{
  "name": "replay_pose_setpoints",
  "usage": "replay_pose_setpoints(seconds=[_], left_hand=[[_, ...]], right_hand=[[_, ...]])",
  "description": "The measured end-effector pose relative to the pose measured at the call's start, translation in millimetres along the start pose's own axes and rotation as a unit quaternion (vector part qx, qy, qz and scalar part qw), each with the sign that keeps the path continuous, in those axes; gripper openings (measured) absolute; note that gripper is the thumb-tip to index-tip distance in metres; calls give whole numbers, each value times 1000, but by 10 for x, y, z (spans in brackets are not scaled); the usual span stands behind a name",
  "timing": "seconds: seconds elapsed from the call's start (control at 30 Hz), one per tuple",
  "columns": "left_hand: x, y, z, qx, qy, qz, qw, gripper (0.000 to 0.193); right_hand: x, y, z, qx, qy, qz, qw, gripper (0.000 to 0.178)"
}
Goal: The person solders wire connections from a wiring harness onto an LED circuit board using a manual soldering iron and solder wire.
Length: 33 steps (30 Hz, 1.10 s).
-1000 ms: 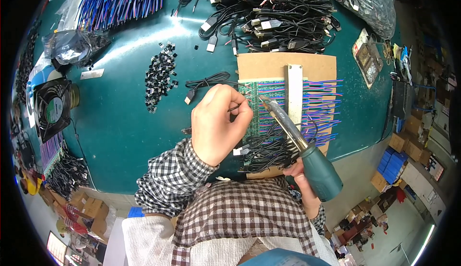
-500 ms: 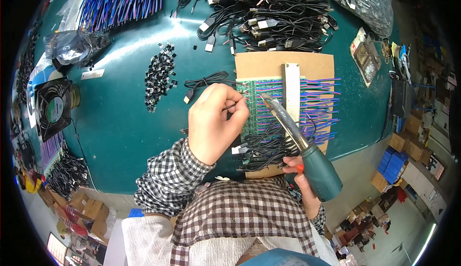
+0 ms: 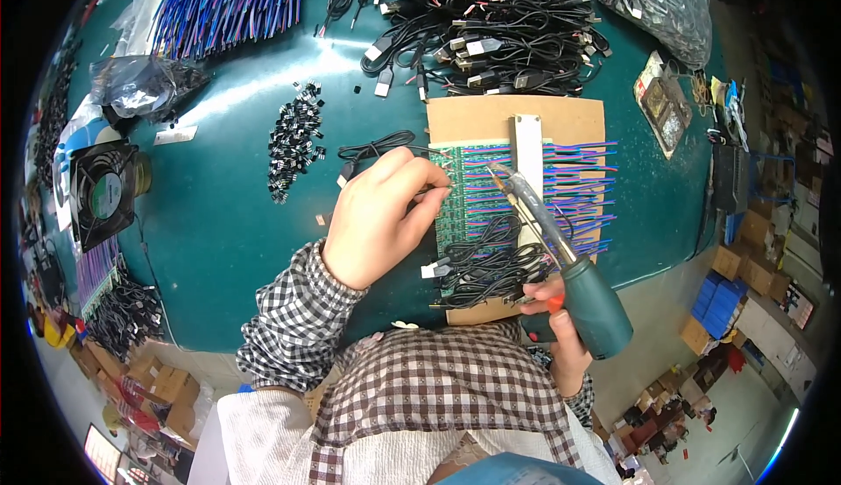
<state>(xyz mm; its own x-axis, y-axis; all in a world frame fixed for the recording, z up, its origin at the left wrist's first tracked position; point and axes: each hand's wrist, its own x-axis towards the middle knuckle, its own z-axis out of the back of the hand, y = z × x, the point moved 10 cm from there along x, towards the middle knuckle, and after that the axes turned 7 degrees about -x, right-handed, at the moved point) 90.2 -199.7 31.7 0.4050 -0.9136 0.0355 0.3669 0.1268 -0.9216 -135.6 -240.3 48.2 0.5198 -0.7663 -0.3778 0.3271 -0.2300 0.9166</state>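
We see the left hand [image 3: 378, 222] at frame centre, fingers pinched shut on a thin wire end at the left edge of the green circuit strip panel [image 3: 464, 200]. The right hand [image 3: 561, 327], lower right, is wrapped around the teal-handled soldering iron [image 3: 561, 253], tip over the panel. The panel lies on a brown cardboard sheet [image 3: 517, 117]. Small black components pile [image 3: 293, 139] sits upper left; black cable heap [image 3: 482, 21] along the top.

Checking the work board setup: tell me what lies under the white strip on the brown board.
Under the white strip run rows of thin purple and blue wires, laid across the brown board, with green circuit boards on the left. The wire lengths beneath the strip itself are covered.
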Motion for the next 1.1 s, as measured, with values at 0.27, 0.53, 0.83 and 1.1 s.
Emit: replay_pose_setpoints(seconds=[0.27,0.53,0.83,1.1], left_hand=[[75,-53,-45,47,40,-35,997,9],[129,-73,-81,52,77,-47,995,12],[133,-88,-108,63,93,-55,992,12],[152,-107,-110,61,82,-47,994,13]], right_hand=[[-3,11,48,9,0,28,1000,37],[20,7,65,20,-4,41,999,36],[35,44,117,25,-9,68,997,36],[27,43,142,27,-7,79,996,35]])
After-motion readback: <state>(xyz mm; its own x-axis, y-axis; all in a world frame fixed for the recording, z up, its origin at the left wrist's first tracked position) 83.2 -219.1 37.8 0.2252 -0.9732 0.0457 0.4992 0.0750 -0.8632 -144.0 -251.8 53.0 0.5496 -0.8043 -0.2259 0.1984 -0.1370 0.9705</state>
